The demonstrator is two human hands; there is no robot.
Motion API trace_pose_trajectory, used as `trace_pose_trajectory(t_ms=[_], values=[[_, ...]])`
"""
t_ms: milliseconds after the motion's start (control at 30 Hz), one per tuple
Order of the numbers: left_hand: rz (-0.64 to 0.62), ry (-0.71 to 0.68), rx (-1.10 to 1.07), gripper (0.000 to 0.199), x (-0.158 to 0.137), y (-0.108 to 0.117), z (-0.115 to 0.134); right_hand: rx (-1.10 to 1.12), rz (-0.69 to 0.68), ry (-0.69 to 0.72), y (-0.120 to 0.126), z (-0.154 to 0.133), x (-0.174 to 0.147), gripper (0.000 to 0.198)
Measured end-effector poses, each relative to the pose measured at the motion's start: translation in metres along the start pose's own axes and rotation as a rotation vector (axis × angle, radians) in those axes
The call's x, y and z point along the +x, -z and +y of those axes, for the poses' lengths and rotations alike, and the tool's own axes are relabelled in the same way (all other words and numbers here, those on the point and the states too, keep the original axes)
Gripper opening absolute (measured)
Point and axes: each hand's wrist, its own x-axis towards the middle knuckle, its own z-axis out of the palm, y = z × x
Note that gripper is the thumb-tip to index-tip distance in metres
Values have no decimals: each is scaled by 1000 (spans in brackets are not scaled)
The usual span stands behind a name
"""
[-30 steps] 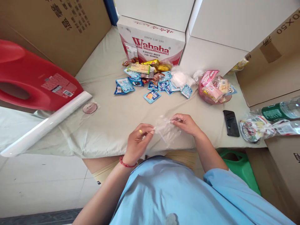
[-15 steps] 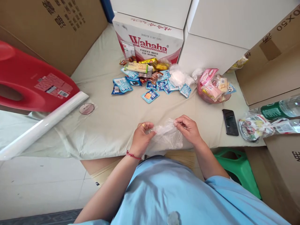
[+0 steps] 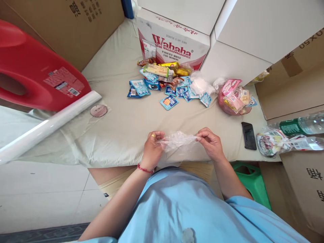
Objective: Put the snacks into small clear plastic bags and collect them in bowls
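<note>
A thin clear plastic film, perhaps a bag or cover (image 3: pixel 179 141), is stretched sideways and crumpled between my two hands, near the front edge of the cloth-covered table (image 3: pixel 126 135). My left hand (image 3: pixel 153 148) pinches its left end, with a ring on one finger and a red cord at the wrist. The opposite end is pinched by my right hand (image 3: pixel 210 143). Beyond the hands lie several blue snack packets (image 3: pixel 169 102), yellow-wrapped snacks (image 3: pixel 183 71) and a bunched whitish clear plastic piece (image 3: pixel 199 85).
To the right are a pink bowl (image 3: pixel 226 107) of packaged snacks, a black phone (image 3: pixel 249 135) and plastic bottles (image 3: pixel 306 125). A red jug (image 3: pixel 45 67), a white roll (image 3: pixel 55 125) and a round lid-like disc (image 3: pixel 98 110) lie left. A Wahaha carton (image 3: pixel 174 44) stands behind.
My hands have moved apart, the right one going rightward, and the plastic film is now drawn out wider between them. The camera view has shifted slightly.
</note>
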Motion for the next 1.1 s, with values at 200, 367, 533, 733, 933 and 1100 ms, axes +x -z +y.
trace_pose_trajectory(t_ms=[200,367,533,733,933,1100], values=[[192,-76,-146,29,7,23,-9,160,-80,-195,1,7,-2,26],[138,-138,-188,25,0,29,0,-103,-22,-237,9,4,8,34],[82,-211,-125,22,-8,24,12,-426,-88,95,-20,-18,23,40],[187,-143,-270,24,-7,20,15,-272,-108,82,-62,-17,36,30],[373,23,-382,29,6,27,14,246,-114,-429,-36,-16,42,45],[317,82,-366,35,12,21,20,276,-126,-546,-11,6,38,49]])
